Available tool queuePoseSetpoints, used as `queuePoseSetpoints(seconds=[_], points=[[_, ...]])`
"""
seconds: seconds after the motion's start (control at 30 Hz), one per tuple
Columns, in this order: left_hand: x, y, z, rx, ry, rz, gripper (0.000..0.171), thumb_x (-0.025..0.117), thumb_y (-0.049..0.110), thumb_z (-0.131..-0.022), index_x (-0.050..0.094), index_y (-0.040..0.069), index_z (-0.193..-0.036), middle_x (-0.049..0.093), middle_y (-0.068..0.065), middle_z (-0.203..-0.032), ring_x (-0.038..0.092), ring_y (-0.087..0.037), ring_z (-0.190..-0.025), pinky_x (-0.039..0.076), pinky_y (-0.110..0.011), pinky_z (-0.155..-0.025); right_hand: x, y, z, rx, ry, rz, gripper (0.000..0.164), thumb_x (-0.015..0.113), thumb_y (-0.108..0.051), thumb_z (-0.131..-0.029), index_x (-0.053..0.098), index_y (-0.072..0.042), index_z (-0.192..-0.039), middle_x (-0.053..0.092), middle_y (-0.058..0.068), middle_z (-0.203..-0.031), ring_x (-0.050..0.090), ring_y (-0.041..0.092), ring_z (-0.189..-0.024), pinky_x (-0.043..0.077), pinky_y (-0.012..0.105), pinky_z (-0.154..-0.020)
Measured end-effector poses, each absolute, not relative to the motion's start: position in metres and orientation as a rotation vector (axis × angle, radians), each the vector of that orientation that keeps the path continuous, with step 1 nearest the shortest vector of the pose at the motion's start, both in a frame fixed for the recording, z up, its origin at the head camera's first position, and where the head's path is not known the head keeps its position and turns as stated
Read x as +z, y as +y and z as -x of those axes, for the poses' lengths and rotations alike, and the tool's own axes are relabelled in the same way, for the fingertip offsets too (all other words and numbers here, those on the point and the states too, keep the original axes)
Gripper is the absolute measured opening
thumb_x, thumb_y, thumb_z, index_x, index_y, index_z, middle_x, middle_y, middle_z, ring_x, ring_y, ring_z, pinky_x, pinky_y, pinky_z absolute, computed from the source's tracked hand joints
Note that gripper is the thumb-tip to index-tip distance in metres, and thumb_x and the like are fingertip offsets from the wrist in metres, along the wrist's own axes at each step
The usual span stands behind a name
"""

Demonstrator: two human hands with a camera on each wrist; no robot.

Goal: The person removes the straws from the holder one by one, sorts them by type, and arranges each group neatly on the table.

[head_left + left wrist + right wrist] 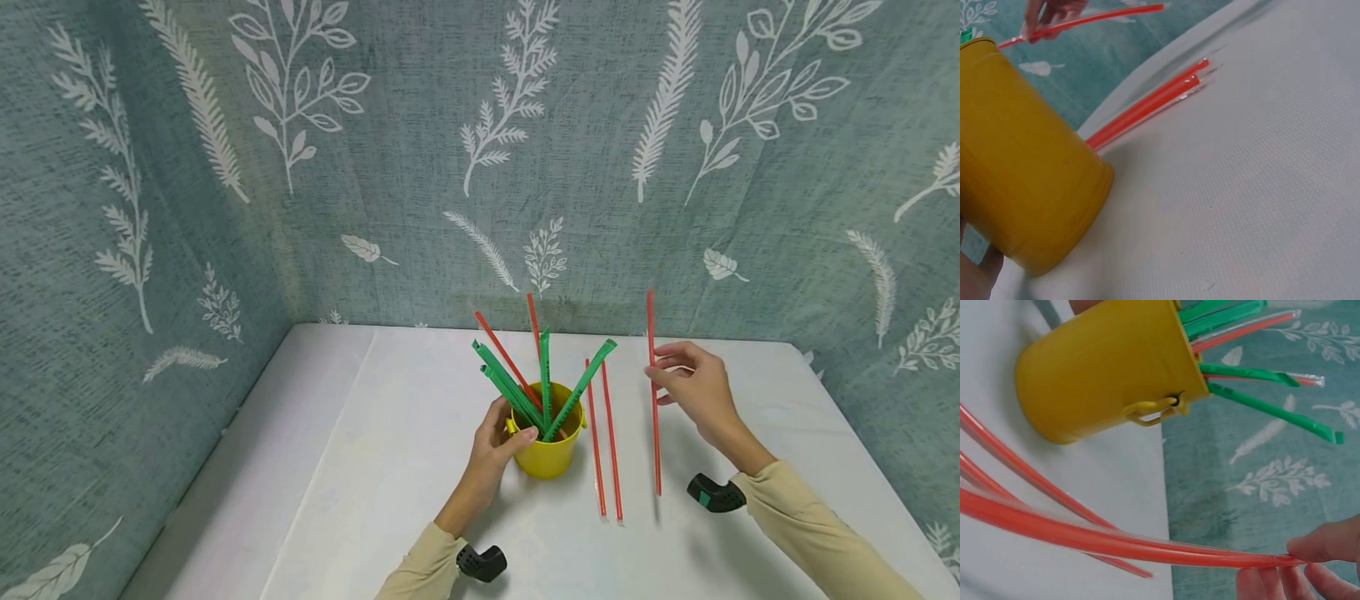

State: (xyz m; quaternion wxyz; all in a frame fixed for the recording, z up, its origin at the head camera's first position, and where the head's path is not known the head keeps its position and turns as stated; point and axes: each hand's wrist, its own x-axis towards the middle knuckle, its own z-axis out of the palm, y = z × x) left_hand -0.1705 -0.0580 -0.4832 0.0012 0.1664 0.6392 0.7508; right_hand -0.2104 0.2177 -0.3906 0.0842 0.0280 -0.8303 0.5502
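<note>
A yellow bucket [546, 460] stands on the table, and my left hand [491, 450] grips its left side with the thumb at the rim. Several green straws [576, 392] and two red straws [501, 346] lean out of its top. My right hand [696, 385] pinches another red straw [657, 442] between thumb and fingers, holding it roughly upright to the right of the bucket. In the right wrist view this straw [1116, 542] runs from the fingertips across the picture. Two more red straws [611, 442] lie side by side between the bucket and my right hand.
The white table [360, 467] reaches back to a grey-green cloth [405, 150] with white leaf prints, which also hangs at both sides. Black wrist cameras [482, 563] are worn at both sleeves.
</note>
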Motion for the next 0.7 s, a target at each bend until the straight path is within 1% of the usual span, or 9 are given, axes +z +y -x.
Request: queuePoseSetpoints(seconds=[0.03,0.17,0.23,0.27,0.37,0.43,0.5,0.6,0.7], points=[[-0.484,-0.058,0.171,2.357,2.006,-0.516,0.053,0.058,0.018,-0.082,0.036,0.022,-0.13,0.043,-0.002,-0.129,0.036,-0.017,-0.12,0.028,-0.041,-0.097,-0.404,0.225,0.22,1.711,-2.436,-0.133,0.035,0.065,-0.02,-0.079,0.054,-0.001,-0.106,0.056,0.014,-0.09,0.061,0.017,-0.065,0.051,0.035,-0.053],[-0.485,-0.058,0.171,2.351,2.017,-0.507,0.052,0.058,0.022,-0.082,0.037,0.023,-0.13,0.044,0.0,-0.128,0.036,-0.017,-0.12,0.028,-0.041,-0.097,-0.415,0.228,0.223,1.759,-2.407,-0.164,0.033,0.068,-0.021,-0.077,0.056,-0.004,-0.103,0.057,0.009,-0.086,0.059,0.015,-0.063,0.05,0.031,-0.049],[-0.485,-0.058,0.171,2.349,2.025,-0.507,0.053,0.059,0.023,-0.081,0.037,0.023,-0.13,0.044,0.0,-0.128,0.037,-0.017,-0.12,0.028,-0.041,-0.097,-0.416,0.228,0.223,1.755,-2.424,-0.16,0.033,0.067,-0.021,-0.077,0.056,-0.004,-0.102,0.056,0.01,-0.086,0.059,0.016,-0.062,0.05,0.031,-0.049],[-0.484,-0.058,0.171,2.348,2.031,-0.507,0.053,0.059,0.024,-0.081,0.037,0.023,-0.13,0.044,0.0,-0.128,0.037,-0.017,-0.12,0.028,-0.041,-0.097,-0.405,0.22,0.215,1.683,-2.48,-0.101,0.034,0.067,-0.021,-0.077,0.054,-0.002,-0.102,0.056,0.013,-0.086,0.06,0.019,-0.062,0.05,0.033,-0.049],[-0.484,-0.058,0.17,2.349,2.039,-0.523,0.053,0.058,0.024,-0.082,0.036,0.022,-0.131,0.044,-0.001,-0.128,0.037,-0.018,-0.12,0.029,-0.042,-0.097,-0.408,0.218,0.216,1.618,-2.554,-0.037,0.038,0.066,-0.025,-0.077,0.053,-0.002,-0.104,0.055,0.017,-0.089,0.06,0.023,-0.065,0.051,0.037,-0.051],[-0.484,-0.058,0.17,2.349,2.034,-0.528,0.054,0.058,0.024,-0.082,0.036,0.022,-0.131,0.043,-0.001,-0.129,0.036,-0.018,-0.12,0.028,-0.042,-0.097,-0.426,0.226,0.227,1.614,-2.561,-0.017,0.04,0.067,-0.029,-0.076,0.053,-0.005,-0.105,0.055,0.015,-0.089,0.061,0.023,-0.065,0.048,0.044,-0.048],[-0.484,-0.058,0.171,2.35,2.026,-0.532,0.054,0.058,0.023,-0.083,0.035,0.022,-0.131,0.042,-0.001,-0.13,0.036,-0.018,-0.121,0.028,-0.043,-0.098,-0.453,0.236,0.242,1.594,-2.565,0.007,0.04,0.068,-0.032,-0.075,0.054,-0.011,-0.105,0.056,0.01,-0.088,0.061,0.02,-0.065,0.046,0.045,-0.043],[-0.483,-0.058,0.17,2.342,2.015,-0.514,0.053,0.058,0.021,-0.083,0.036,0.023,-0.131,0.042,0.001,-0.13,0.035,-0.016,-0.121,0.026,-0.042,-0.099,-0.498,0.253,0.267,1.525,-2.561,0.036,0.04,0.07,-0.039,-0.071,0.055,-0.02,-0.103,0.056,0.002,-0.085,0.061,0.015,-0.062,0.044,0.037,-0.035],[-0.476,-0.059,0.168,2.333,2.011,-0.504,0.052,0.057,0.019,-0.083,0.036,0.023,-0.131,0.042,0.001,-0.13,0.035,-0.015,-0.121,0.024,-0.042,-0.1,-0.525,0.261,0.281,1.444,-2.573,0.036,0.043,0.068,-0.045,-0.07,0.054,-0.022,-0.104,0.056,0.002,-0.086,0.061,0.016,-0.063,0.047,0.028,-0.039]])
